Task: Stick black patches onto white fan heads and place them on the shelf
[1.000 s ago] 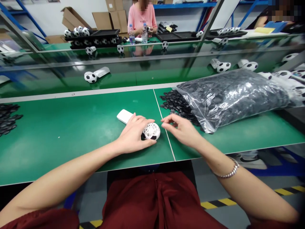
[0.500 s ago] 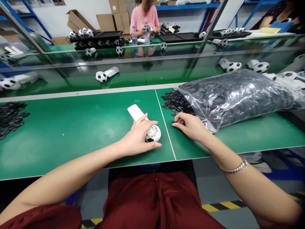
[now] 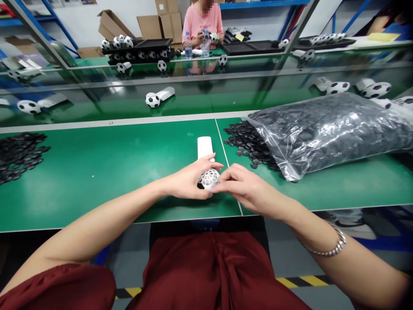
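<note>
A white hand-held fan with a ball-shaped lattice head (image 3: 209, 177) and a flat white handle (image 3: 205, 148) lies on the green table (image 3: 97, 172). My left hand (image 3: 190, 181) grips the head from the left. My right hand (image 3: 245, 189) meets it from the right, fingertips pinched against the head, probably on a small black piece that I cannot see. Loose black pieces (image 3: 245, 140) spill from a clear plastic bag (image 3: 329, 129) just right of the hands.
Another heap of black pieces (image 3: 19, 150) lies at the far left. Finished football fans (image 3: 153, 100) rest on the conveyor (image 3: 193, 99) behind. A person in pink (image 3: 203, 21) works at the far bench beside black trays (image 3: 142, 47) and bottles.
My right hand came back from the black pile to the fan head. The fan turned, so its handle now points straight away from me. My view shifted left.
</note>
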The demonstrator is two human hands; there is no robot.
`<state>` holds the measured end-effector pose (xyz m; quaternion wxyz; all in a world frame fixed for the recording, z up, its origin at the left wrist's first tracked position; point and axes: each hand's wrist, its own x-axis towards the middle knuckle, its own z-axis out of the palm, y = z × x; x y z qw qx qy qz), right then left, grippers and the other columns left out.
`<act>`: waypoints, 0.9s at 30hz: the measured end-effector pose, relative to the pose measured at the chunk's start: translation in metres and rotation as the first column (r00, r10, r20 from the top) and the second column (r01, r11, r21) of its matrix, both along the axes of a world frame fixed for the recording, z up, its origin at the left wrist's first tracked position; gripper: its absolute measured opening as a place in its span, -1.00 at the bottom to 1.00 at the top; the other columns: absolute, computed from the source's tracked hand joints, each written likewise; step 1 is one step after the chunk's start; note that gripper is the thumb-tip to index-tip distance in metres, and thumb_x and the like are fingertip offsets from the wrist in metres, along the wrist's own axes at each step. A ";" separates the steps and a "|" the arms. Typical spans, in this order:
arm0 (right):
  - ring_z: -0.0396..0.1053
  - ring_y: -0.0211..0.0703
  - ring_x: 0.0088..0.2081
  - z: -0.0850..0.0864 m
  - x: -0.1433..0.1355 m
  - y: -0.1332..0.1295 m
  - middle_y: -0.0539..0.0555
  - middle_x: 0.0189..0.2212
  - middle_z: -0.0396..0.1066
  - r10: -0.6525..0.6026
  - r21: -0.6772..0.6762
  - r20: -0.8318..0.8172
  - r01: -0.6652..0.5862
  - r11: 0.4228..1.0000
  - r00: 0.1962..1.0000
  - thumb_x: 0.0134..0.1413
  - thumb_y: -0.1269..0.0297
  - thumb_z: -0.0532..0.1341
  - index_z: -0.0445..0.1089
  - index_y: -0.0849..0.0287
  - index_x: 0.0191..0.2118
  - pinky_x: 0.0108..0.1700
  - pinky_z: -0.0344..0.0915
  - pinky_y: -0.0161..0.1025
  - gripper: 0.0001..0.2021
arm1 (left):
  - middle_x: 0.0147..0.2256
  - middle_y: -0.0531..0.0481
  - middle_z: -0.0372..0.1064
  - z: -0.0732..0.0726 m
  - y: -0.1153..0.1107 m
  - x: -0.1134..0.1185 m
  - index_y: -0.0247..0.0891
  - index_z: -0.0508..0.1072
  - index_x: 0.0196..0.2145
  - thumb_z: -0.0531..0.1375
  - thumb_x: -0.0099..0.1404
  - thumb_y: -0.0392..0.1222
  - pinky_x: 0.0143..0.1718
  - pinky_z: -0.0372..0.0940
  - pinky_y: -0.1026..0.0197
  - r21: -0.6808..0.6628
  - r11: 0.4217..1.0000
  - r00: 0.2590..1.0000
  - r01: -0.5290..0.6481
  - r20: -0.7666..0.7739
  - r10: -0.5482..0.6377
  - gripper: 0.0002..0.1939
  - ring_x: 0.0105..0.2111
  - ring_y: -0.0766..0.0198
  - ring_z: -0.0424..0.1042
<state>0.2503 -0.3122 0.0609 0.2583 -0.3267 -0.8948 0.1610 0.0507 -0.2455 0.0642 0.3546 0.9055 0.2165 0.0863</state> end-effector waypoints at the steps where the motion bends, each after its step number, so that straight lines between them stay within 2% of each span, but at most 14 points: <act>1: 0.18 -0.19 -0.25 0.000 -0.002 0.001 0.09 -0.32 0.30 0.005 0.024 0.008 -0.005 1.000 1.000 0.17 0.49 -0.01 0.38 0.12 -0.18 -0.23 0.22 -0.23 -0.74 | 0.20 -0.22 -0.05 -0.001 -0.001 0.001 -0.31 0.12 0.10 0.25 0.03 -0.19 0.20 -0.08 -0.02 -0.002 1.000 1.000 -0.012 0.009 0.012 -0.31 0.25 0.06 -0.24; 4: 0.23 -0.19 -0.23 0.002 -0.008 0.003 0.07 -0.31 0.34 0.015 0.023 -0.048 -0.014 1.000 0.999 0.17 0.46 0.02 0.36 0.13 -0.21 -0.19 0.24 -0.21 -0.80 | 0.18 -0.22 0.01 -0.004 -0.003 0.003 -0.30 0.13 0.09 0.27 0.04 -0.07 0.20 -0.06 -0.05 -0.006 0.998 0.997 -0.058 0.040 0.058 -0.29 0.24 0.04 -0.20; 7: 0.28 -0.22 -0.24 0.001 -0.012 0.005 0.02 -0.35 0.38 0.001 -0.057 -0.130 -0.009 0.998 0.992 0.14 0.45 0.07 0.33 0.12 -0.25 -0.17 0.25 -0.22 -0.86 | 0.15 -0.20 0.06 -0.007 -0.003 0.004 -0.30 0.14 0.09 0.26 0.06 -0.07 0.20 -0.06 -0.03 -0.008 0.998 0.995 -0.069 0.073 0.070 -0.32 0.24 0.06 -0.19; 13: 0.29 -0.20 -0.26 -0.007 -0.012 0.004 0.02 -0.36 0.33 -0.202 -0.216 -0.219 0.155 0.964 0.955 0.09 0.37 0.15 0.30 0.13 -0.30 -0.20 0.26 -0.23 -0.96 | 0.14 -0.11 0.08 -0.006 -0.005 0.004 -0.22 0.16 0.05 0.19 0.12 -0.20 0.21 -0.08 -0.03 -0.012 0.999 0.993 -0.052 0.102 0.053 -0.47 0.25 0.11 -0.21; 16: 0.27 -0.22 -0.29 -0.012 -0.011 0.005 0.03 -0.32 0.27 -0.307 -0.314 -0.252 0.222 0.923 0.918 0.04 0.32 0.20 0.27 0.14 -0.28 -0.23 0.26 -0.25 -0.89 | 0.14 -0.13 0.08 -0.007 -0.007 0.006 -0.25 0.17 0.03 0.19 0.10 -0.24 0.22 -0.09 -0.04 -0.020 0.997 0.991 -0.069 0.112 0.071 -0.48 0.25 0.12 -0.19; 19: 0.23 -0.24 -0.31 -0.017 -0.013 0.007 0.02 -0.33 0.23 -0.360 -0.380 -0.269 0.245 0.892 0.893 0.01 0.28 0.23 0.24 0.15 -0.29 -0.24 0.24 -0.26 -0.84 | 0.14 -0.15 0.07 -0.009 -0.009 0.008 -0.25 0.15 0.04 0.17 0.09 -0.25 0.21 -0.09 -0.08 -0.022 0.995 0.987 -0.099 0.122 0.101 -0.46 0.24 0.11 -0.18; 23: 0.20 -0.27 -0.38 -0.022 -0.013 0.007 -0.01 -0.38 0.22 -0.403 -0.385 -0.266 0.287 0.877 0.876 -0.04 0.23 0.27 0.24 0.16 -0.36 -0.30 0.22 -0.29 -0.81 | 0.14 -0.15 0.08 -0.009 -0.007 0.009 -0.26 0.13 0.06 0.16 0.07 -0.27 0.20 -0.06 -0.06 -0.014 0.996 0.989 -0.090 0.115 0.091 -0.43 0.23 0.10 -0.13; 27: 0.22 -0.28 -0.42 -0.018 0.014 0.005 0.00 -0.42 0.28 -0.483 -0.354 -0.209 0.394 0.848 0.850 0.01 0.21 0.22 0.29 0.17 -0.39 -0.38 0.20 -0.31 -0.85 | 0.04 -0.12 0.24 -0.006 -0.002 0.007 -0.28 0.13 0.08 0.18 0.02 -0.31 0.21 -0.08 -0.02 -0.029 0.999 0.996 -0.045 0.072 0.046 -0.37 0.22 0.13 -0.10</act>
